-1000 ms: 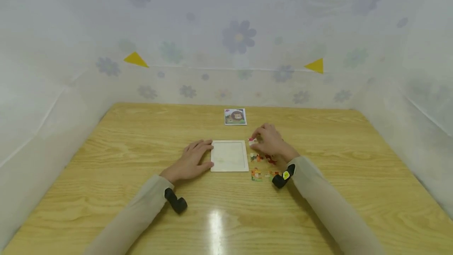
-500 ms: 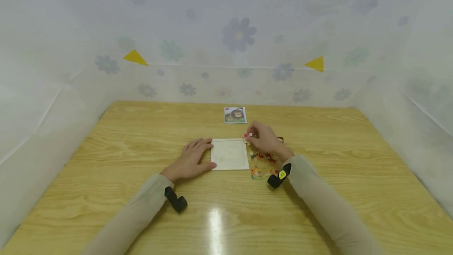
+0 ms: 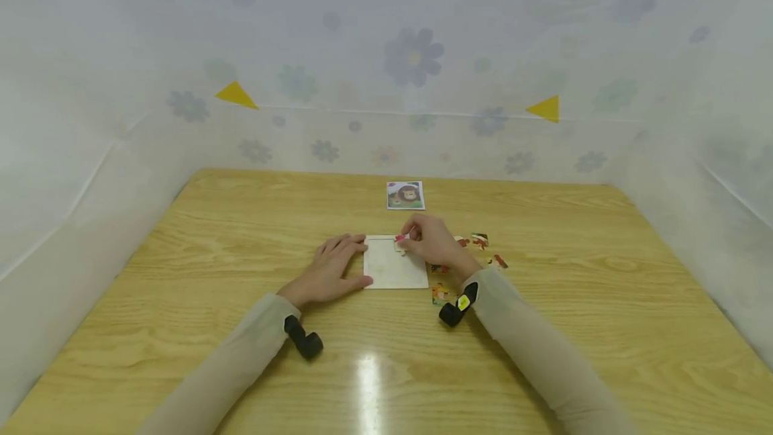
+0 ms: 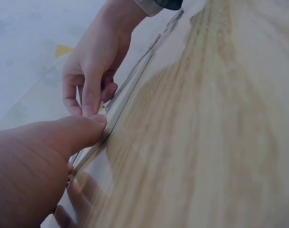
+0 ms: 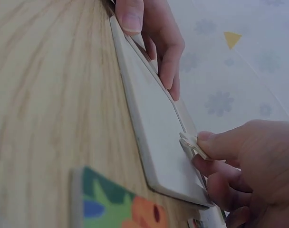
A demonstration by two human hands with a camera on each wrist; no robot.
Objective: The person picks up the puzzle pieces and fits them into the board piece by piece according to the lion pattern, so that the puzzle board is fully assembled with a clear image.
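Note:
My right hand (image 3: 433,242) pinches a small jigsaw piece (image 3: 400,240) with pink on it between thumb and fingertips. It holds the piece over the upper part of a white square puzzle tray (image 3: 389,270). In the right wrist view the piece (image 5: 194,145) is seen edge-on, tilted, close above the tray's recessed surface (image 5: 151,123). My left hand (image 3: 329,270) rests along the tray's left side. Its fingers lie relaxed at the upper left edge, and its thumb (image 4: 87,130) presses on the rim near the lower left corner.
Several loose jigsaw pieces (image 3: 443,293) lie on the wooden table (image 3: 241,220) right of the tray, some partly hidden by the right arm. Behind the tray lies a square lion picture card (image 3: 405,195). A pale flowered curtain (image 3: 338,52) encloses the table.
My right hand has carried the pinched jigsaw piece leftward, from beside the tray to over its upper part. More loose pieces show behind it. My left hand stays at the tray's edge.

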